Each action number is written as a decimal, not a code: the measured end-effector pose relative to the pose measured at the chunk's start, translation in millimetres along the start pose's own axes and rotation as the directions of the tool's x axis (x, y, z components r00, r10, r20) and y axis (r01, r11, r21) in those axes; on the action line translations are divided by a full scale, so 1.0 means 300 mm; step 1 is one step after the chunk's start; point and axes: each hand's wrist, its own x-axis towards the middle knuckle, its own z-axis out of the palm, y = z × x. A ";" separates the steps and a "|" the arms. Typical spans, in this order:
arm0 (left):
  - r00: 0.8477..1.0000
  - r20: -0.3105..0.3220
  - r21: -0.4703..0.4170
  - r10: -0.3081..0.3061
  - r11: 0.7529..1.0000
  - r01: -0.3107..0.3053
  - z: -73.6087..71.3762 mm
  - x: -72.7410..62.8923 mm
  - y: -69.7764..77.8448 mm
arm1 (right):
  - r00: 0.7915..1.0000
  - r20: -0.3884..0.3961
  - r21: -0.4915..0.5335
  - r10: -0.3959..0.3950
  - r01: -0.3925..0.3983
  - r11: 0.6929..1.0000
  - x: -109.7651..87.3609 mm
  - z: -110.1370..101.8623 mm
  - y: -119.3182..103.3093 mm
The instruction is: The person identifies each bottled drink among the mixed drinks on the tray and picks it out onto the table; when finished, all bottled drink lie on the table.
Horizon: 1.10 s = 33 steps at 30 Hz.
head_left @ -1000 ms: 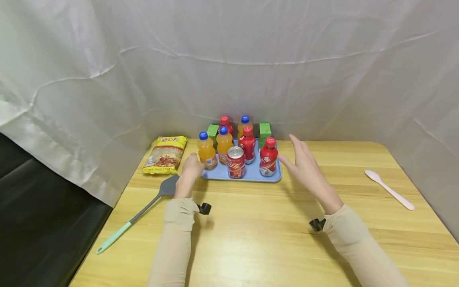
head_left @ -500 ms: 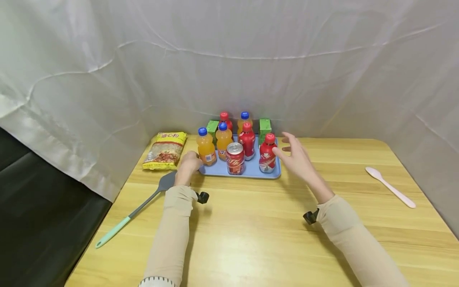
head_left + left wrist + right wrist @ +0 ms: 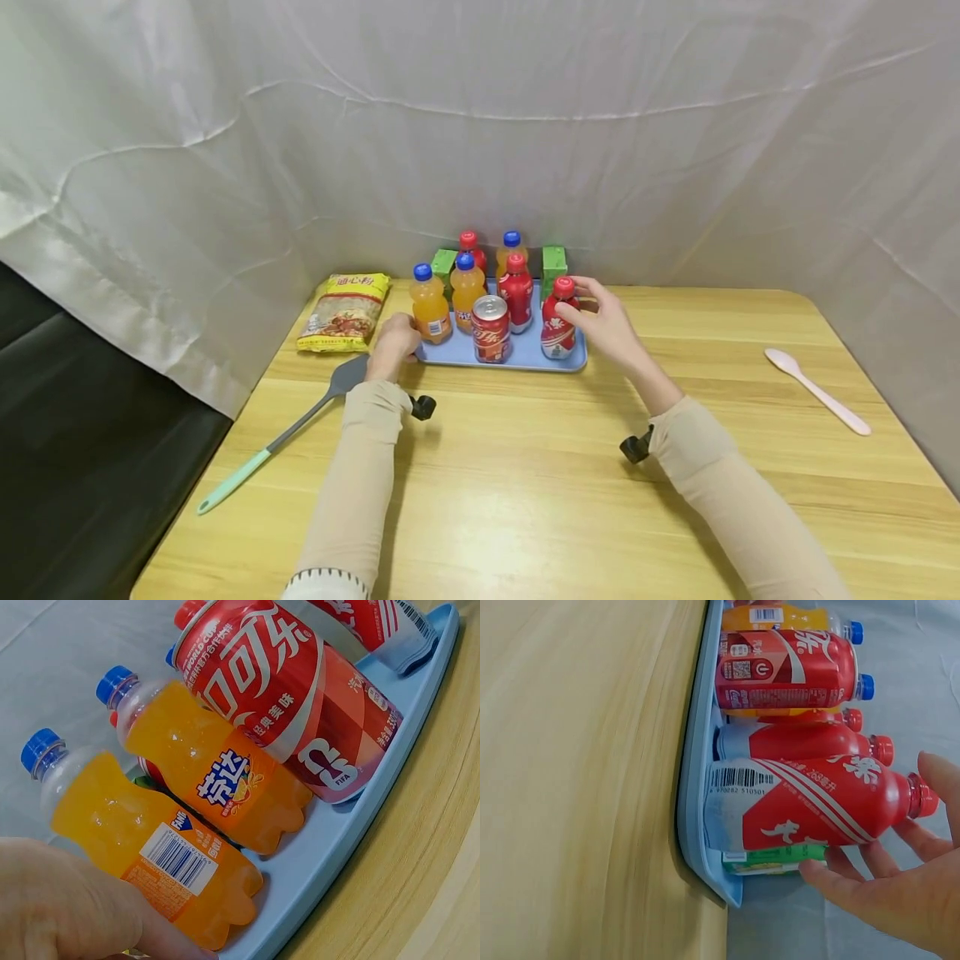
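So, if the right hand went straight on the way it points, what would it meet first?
Most likely the front right red bottle on the blue tray. It looks so close to the right hand that I can't tell whether they already touch.

Creased pale-grey fabric (image 3: 525,167) hangs behind a glossy wood-grain table (image 3: 540,450), black material (image 3: 82,467) at left.

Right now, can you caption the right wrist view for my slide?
Right hand at the nearest red bottle on the blue tray, a red can farther along.
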 end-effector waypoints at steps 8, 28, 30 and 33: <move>0.999 0.017 -0.021 -0.032 0.999 0.033 0.001 -0.002 0.010 | 0.999 -0.015 0.039 0.038 -0.038 0.999 0.022 0.025 0.007; 0.998 0.017 -0.001 -0.062 0.998 0.062 0.006 -0.012 0.019 | 0.997 0.063 -0.161 -0.032 0.042 0.986 0.018 0.039 0.045; 0.998 0.016 -0.002 -0.063 0.998 0.063 0.005 -0.016 0.020 | 0.997 0.064 -0.198 -0.036 0.048 0.979 0.015 0.037 0.048; 0.998 0.012 -0.004 -0.056 0.998 0.056 0.005 -0.018 0.019 | 0.999 0.048 -0.255 -0.026 0.038 0.966 0.007 0.036 0.048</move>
